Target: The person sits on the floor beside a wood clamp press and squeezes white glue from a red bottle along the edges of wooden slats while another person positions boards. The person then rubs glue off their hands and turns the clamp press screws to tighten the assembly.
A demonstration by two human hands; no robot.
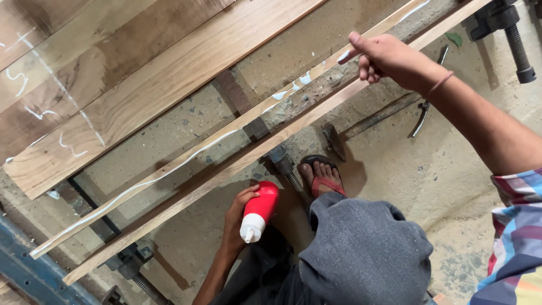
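My right hand (384,56) reaches out to the upper of two thin wooden strips (186,155). Its index fingertip presses into white glue on that strip while the other fingers stay curled, holding nothing. A line of white glue (169,169) runs along the strip's top edge, smeared in blobs near my finger. The second strip (237,164) lies parallel just below. My left hand (240,217) hangs low by my knee, gripping a red glue bottle (261,208) with its white nozzle end pointing down.
Wide wooden boards (113,85) with chalk marks lie at the upper left. A hammer (339,138) and pincers (426,113) rest on the concrete floor. A screw clamp (508,34) sits top right, bar clamps (130,260) under the strips. My sandalled foot (322,178) stands beside them.
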